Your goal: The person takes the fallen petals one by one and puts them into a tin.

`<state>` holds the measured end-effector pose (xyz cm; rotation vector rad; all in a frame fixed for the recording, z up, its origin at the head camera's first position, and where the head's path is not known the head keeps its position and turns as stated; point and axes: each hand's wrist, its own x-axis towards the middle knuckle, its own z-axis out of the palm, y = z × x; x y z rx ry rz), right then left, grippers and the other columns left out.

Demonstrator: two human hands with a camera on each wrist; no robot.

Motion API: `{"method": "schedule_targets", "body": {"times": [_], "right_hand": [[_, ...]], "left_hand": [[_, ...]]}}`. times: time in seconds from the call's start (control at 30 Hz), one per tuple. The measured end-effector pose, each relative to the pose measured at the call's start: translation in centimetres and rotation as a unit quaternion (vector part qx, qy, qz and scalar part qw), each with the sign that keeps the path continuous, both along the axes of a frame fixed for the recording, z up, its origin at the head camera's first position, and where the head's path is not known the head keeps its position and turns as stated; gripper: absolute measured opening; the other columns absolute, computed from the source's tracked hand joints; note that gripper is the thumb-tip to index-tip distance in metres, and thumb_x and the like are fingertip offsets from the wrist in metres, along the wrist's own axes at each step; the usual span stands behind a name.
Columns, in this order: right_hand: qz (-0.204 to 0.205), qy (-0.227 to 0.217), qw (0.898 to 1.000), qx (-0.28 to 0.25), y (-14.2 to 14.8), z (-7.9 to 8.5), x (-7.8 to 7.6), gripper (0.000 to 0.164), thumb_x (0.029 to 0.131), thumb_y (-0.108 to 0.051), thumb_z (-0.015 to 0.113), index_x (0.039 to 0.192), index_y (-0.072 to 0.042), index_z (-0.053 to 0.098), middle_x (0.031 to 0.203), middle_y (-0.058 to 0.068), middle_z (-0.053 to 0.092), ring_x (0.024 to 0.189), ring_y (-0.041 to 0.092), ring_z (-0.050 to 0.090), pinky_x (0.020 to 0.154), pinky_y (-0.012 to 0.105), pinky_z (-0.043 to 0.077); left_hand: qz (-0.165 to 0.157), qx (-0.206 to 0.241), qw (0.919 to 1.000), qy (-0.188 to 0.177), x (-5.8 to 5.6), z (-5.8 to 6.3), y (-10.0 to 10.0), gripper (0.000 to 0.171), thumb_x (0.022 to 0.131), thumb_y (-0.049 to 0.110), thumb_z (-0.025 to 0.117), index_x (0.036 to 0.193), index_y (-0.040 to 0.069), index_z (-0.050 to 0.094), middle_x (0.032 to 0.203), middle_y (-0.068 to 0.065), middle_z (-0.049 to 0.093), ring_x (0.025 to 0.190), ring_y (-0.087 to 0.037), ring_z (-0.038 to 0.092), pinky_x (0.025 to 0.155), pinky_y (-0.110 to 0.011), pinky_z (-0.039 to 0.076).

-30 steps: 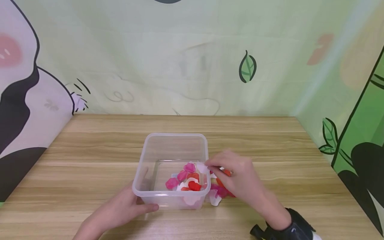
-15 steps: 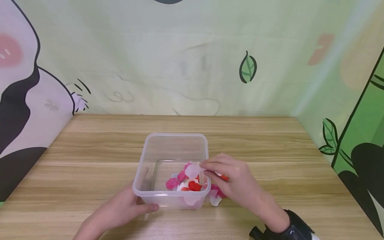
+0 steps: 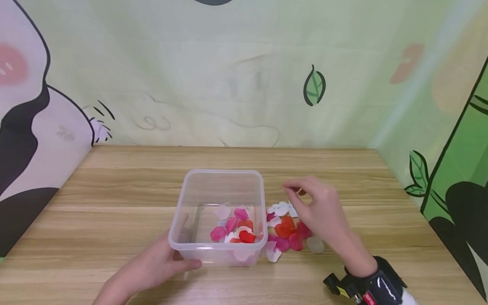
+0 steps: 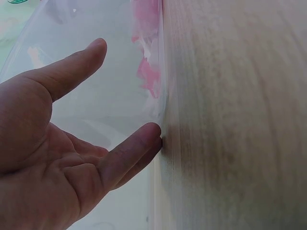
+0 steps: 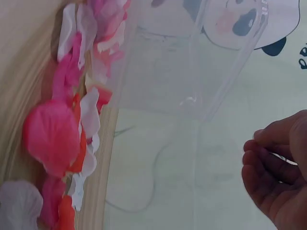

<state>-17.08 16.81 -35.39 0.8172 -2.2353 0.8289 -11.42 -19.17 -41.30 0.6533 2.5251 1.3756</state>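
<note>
A clear plastic box [image 3: 225,171] stands upright on the table, with pink, red and white artificial flower petals [image 3: 241,213] in its right part. My left hand [image 3: 156,264] touches its near left corner. The thumb lies along the front wall, and the nearly straight fingers [image 4: 136,146] reach low beside the box. Right of the box, a loose pile of petals [image 3: 286,228] lies on the wood. Over the far side of that pile hovers my right hand [image 3: 318,207]. Its fingers are curled with the tips close to the thumb [image 5: 268,134], and nothing shows between them.
A wood-grain table [image 3: 114,203] carries everything. Behind it hangs a printed cloth backdrop [image 3: 213,84] with cartoon panda figures. A black strap with a device [image 3: 371,281] sits on my right wrist. One pale petal [image 3: 315,245] lies at the pile's right edge.
My right hand carried a white petal over the box, let it go, and moved back right and away from me. A white petal now lies farther left in the box. My left hand stays put.
</note>
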Motion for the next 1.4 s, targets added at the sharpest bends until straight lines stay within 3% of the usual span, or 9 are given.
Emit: {"method": "schedule_targets", "body": {"times": [0.17,0.27,0.4,0.57,0.8,0.9,1.13,1.4], "right_hand": [[-0.048,-0.058,0.997,0.024,0.6,-0.2,-0.6,0.015,0.085,0.004,0.080,0.099,-0.001,0.077,0.090,0.007,0.074,0.076,0.017,0.067,0.066,0.037,0.058],[-0.083,-0.118,0.988,0.051,0.9,-0.3,-0.9,0.012,0.087,0.001,0.079,0.099,0.000,0.076,0.090,0.008,0.073,0.077,0.021,0.066,0.066,0.038,0.057],[-0.119,-0.200,0.968,0.091,1.5,-0.5,-1.3,0.008,0.089,-0.002,0.078,0.097,-0.001,0.075,0.087,0.008,0.072,0.077,0.023,0.065,0.066,0.037,0.056],[-0.134,-0.263,0.946,0.135,2.4,-0.7,-2.0,0.005,0.088,-0.003,0.078,0.087,-0.004,0.073,0.078,0.004,0.067,0.071,0.020,0.060,0.063,0.035,0.053],[-0.145,-0.363,0.893,0.224,3.2,-1.6,-2.6,0.013,0.087,-0.009,0.078,0.097,-0.003,0.072,0.087,0.007,0.065,0.076,0.024,0.058,0.069,0.041,0.052],[-0.141,-0.390,0.879,0.234,3.4,-2.2,-2.8,0.014,0.087,-0.008,0.078,0.099,-0.003,0.071,0.088,0.007,0.064,0.076,0.024,0.057,0.068,0.041,0.052],[-0.125,-0.394,0.877,0.245,3.6,-3.2,-3.0,0.013,0.084,0.000,0.077,0.091,-0.005,0.068,0.081,0.004,0.059,0.073,0.022,0.055,0.065,0.038,0.050],[-0.121,-0.406,0.873,0.243,3.5,-3.9,-3.2,0.014,0.084,0.004,0.076,0.089,-0.005,0.067,0.078,0.004,0.058,0.070,0.020,0.054,0.061,0.034,0.048]], "left_hand": [[0.002,0.003,1.0000,-0.002,0.1,0.0,0.0,0.098,0.087,0.026,0.085,0.158,0.009,0.020,0.122,-0.009,0.064,0.101,-0.022,0.063,0.087,-0.032,0.054],[0.002,-0.001,1.0000,0.003,0.1,0.0,0.0,0.097,0.087,0.027,0.085,0.157,0.008,0.021,0.120,-0.007,0.065,0.098,-0.020,0.063,0.085,-0.032,0.054],[0.004,-0.006,1.0000,0.004,0.1,-0.1,0.0,0.096,0.087,0.029,0.085,0.157,0.008,0.022,0.118,-0.005,0.065,0.096,-0.019,0.063,0.083,-0.032,0.054],[0.003,-0.005,1.0000,0.002,0.0,0.0,0.0,0.096,0.087,0.028,0.085,0.157,0.009,0.021,0.118,-0.004,0.065,0.097,-0.018,0.063,0.084,-0.032,0.054],[0.006,-0.003,0.9998,-0.020,0.2,0.2,0.0,0.098,0.087,0.030,0.085,0.159,0.008,0.021,0.123,-0.010,0.063,0.097,-0.022,0.063,0.085,-0.032,0.055],[0.007,-0.004,0.9998,-0.020,0.2,0.2,0.0,0.100,0.087,0.031,0.085,0.159,0.008,0.020,0.124,-0.010,0.063,0.098,-0.021,0.062,0.086,-0.031,0.055],[0.009,-0.007,0.9999,-0.010,0.3,0.0,0.0,0.094,0.087,0.030,0.085,0.156,0.004,0.026,0.119,-0.007,0.064,0.095,-0.020,0.063,0.085,-0.031,0.055],[0.009,-0.001,0.9998,-0.019,0.3,-0.1,0.1,0.095,0.087,0.032,0.085,0.156,0.004,0.026,0.131,-0.014,0.059,0.103,-0.024,0.061,0.089,-0.030,0.053]]}}
